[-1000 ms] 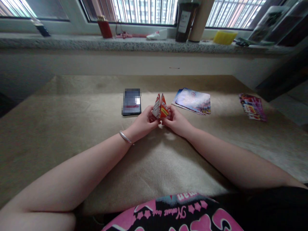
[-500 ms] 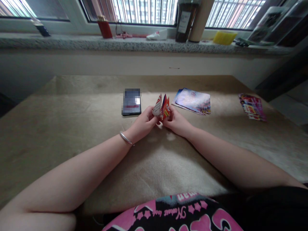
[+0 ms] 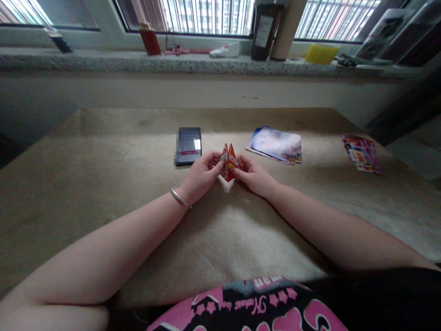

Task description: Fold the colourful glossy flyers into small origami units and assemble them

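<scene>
Between my two hands, above the middle of the table, is a small folded paper piece [image 3: 232, 162], red with printed lettering and some white, its points standing upward. My left hand [image 3: 206, 171] is closed on its left side, thumb in front and fingers behind. On the right side my right hand [image 3: 253, 174] pinches it the same way. The fingertips behind the paper are partly hidden. A phone [image 3: 189, 146] with a dark, blurred-out screen lies just beyond my left hand. Past my right hand rests a stack of printed sheets [image 3: 277, 143], bluish and white.
Pink and purple printed papers [image 3: 361, 154] lie at the table's right side. A tan cover [image 3: 103, 184] spreads over the table. On the granite windowsill [image 3: 117, 62] stand a red container [image 3: 150, 40], a dark labelled bottle [image 3: 264, 34] and a yellow item [image 3: 321, 54].
The folded paper's spread points have come together into a narrower shape, slightly lower. My fingers have shifted their hold on both sides. The phone and sheets stay put.
</scene>
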A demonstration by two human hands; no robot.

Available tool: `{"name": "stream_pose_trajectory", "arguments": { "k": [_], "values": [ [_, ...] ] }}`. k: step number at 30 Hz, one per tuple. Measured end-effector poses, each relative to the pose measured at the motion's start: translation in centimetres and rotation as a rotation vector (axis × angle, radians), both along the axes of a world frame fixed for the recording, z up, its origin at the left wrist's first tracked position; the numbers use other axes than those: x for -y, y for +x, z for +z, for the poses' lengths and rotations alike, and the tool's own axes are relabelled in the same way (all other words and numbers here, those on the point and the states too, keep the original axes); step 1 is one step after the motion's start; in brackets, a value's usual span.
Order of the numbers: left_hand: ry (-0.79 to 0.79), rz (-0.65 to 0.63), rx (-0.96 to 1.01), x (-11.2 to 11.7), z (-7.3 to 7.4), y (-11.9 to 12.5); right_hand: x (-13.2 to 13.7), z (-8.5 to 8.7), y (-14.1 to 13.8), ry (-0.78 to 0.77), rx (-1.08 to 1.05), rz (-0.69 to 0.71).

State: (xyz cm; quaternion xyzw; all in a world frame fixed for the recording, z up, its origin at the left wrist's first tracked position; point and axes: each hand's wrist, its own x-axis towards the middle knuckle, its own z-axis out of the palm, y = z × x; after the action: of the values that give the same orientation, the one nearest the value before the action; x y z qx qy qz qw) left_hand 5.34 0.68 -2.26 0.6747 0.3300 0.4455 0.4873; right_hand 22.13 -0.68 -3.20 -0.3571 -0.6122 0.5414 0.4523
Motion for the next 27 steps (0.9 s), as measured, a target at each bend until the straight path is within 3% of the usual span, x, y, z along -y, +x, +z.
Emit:
{"name": "stream_pose_trajectory", "arguments": {
  "k": [7, 13, 20, 27],
  "values": [
    [-0.035, -0.083, 0.070, 0.5, 0.1, 0.3, 0.2, 0.2, 0.2, 0.111, -0.031, -0.190],
    [0.041, -0.031, 0.127, 1.2, 0.7, 0.2, 0.8, 0.5, 0.0, 0.082, -0.025, -0.115],
    [0.111, 0.018, 0.097, 1.5, 1.1, 0.4, 1.3, 1.0, -0.2, 0.241, -0.040, -0.218],
    [0.158, -0.001, 0.094, 1.8, 0.9, 0.4, 1.6, 1.6, -0.4, 0.199, -0.047, -0.139]
  ]
}}
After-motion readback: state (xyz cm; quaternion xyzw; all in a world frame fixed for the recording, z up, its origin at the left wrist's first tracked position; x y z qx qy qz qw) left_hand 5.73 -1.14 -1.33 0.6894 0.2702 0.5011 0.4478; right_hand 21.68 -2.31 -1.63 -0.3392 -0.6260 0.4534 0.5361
